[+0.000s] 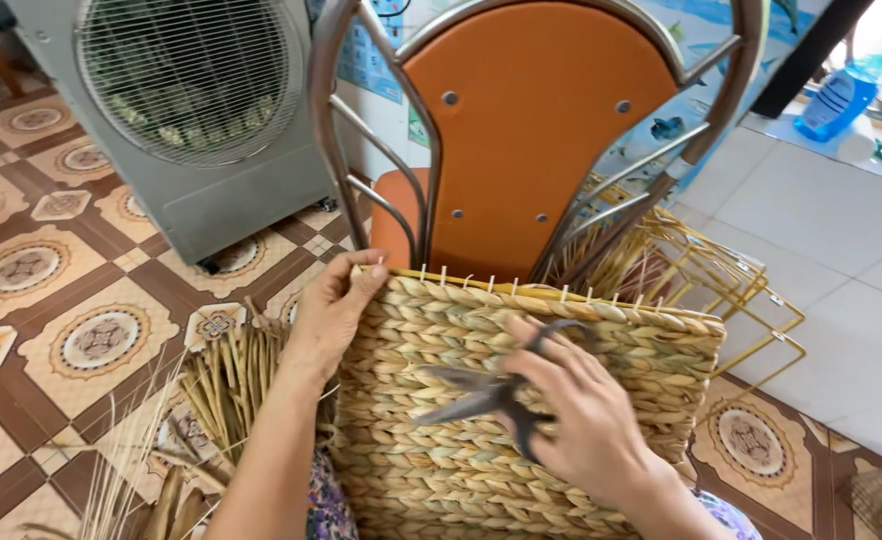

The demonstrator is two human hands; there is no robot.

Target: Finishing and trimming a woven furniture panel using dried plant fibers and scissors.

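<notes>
A woven straw basket (441, 450) on a yellow wire frame stands upright in front of me. My left hand (336, 310) grips its top left corner, fingers curled over the rim. My right hand (586, 420) lies against the basket's woven face and holds dark metal scissors (481, 392), fingers through the handles, blades pointing left and apart. Short straw ends stick up along the basket's top rim (561, 295).
An orange chair (531, 130) with a metal tube frame stands right behind the basket. Empty yellow wire frames (721, 275) lean at the right. Loose straw bundles (226, 385) lie on the patterned tile floor at the left. A grey fan unit (176, 110) stands at the back left.
</notes>
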